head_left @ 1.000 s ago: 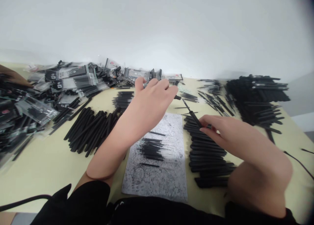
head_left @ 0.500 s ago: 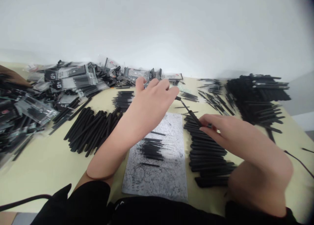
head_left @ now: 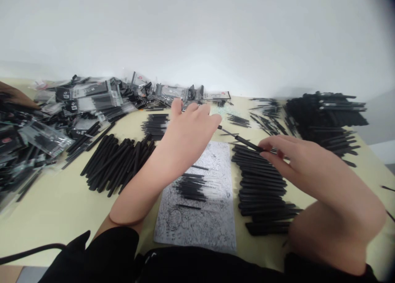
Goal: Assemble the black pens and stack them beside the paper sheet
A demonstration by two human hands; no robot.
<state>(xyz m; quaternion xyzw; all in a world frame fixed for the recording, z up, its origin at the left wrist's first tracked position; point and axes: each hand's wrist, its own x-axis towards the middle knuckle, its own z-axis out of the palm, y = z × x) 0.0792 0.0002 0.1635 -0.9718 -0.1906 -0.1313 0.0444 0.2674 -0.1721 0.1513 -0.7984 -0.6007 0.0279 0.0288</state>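
where the pale table point(head_left: 55, 221) comes closest to the body, a patterned sheet point(head_left: 197, 229) lies below and between the two sets of fingers, slim black rods point(head_left: 190, 187) bunched on it. just below the right fingers, a row of thick black barrels point(head_left: 262, 188); outside the left forearm, a loose heap of similar pieces point(head_left: 115, 163).

and on to the hands! the right hand point(head_left: 294, 155) has thumb and forefinger pinched on the back end of a black handle point(head_left: 248, 143), which slants up and away from those fingertips toward the other hand. a thin shaft point(head_left: 228, 132) runs out of its front, and a small dark end piece point(head_left: 219, 127) sits right beside the fingertips of the left hand point(head_left: 193, 128). those fingers are curled, tips hidden, so whether they pinch that end or only touch it, can't tell.

how does it handle? light, i'd judge, and stiff, with a smooth-looking skin that might roll under a lazy pinch. the shaft looks the delicate stretch, likely to bend if pushed sideways, so the thick handle is the place to hold, thumb and finger squarely opposed.

just outside the left fingers, slim sticks point(head_left: 154, 126); farther off, glossy packets point(head_left: 95, 98). past the right fingers, scattered thin pieces point(head_left: 268, 124) and a big dark stack point(head_left: 336, 114); beyond everything, the wall point(head_left: 197, 36).
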